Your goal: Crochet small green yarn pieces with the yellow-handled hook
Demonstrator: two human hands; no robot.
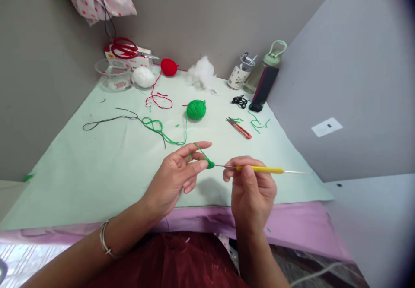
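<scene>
My left hand (181, 173) pinches a small green crochet piece (210, 164) between thumb and finger, with green yarn looped over the raised index finger. That yarn runs back across the table to a green yarn ball (196, 109). My right hand (249, 188) grips a yellow-handled crochet hook (259, 169) held level, its metal tip in the green piece. Both hands hover above the near part of the pale green table cover (97, 167).
Red thread snips (240, 128) and green yarn scraps (257, 124) lie right of the ball. At the back are a red yarn ball (169, 67), white stuffing (201, 72), red scissors (125, 49) on a box, a pen cup (240, 73), a bottle (269, 63) and a phone (264, 89). Grey walls enclose the table.
</scene>
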